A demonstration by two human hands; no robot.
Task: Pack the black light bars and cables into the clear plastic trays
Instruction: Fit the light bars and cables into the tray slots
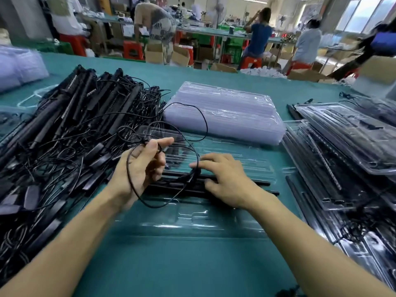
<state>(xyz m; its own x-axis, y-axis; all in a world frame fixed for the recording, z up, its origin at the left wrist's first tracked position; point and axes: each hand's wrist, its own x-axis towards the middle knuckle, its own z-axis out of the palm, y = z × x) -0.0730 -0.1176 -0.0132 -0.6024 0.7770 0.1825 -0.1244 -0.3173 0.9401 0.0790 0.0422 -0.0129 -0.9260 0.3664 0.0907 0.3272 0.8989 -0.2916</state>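
Note:
An open clear plastic tray (pixel 214 221) lies on the green table in front of me. Black light bars (pixel 263 183) lie side by side in its middle channels. My left hand (pixel 141 168) is raised over the tray's left end and pinches a thin black cable (pixel 205 125), which loops up toward the tray stack and hangs around my palm. My right hand (pixel 227 179) rests on the light bars with spread fingers, and its fingertips touch the cable where it meets the bars.
A big tangled heap of black light bars and cables (pixel 64 136) fills the left side. A stack of unfilled clear trays (pixel 225 112) sits behind the tray. Packed trays (pixel 347 146) pile up on the right. People work at benches in the background.

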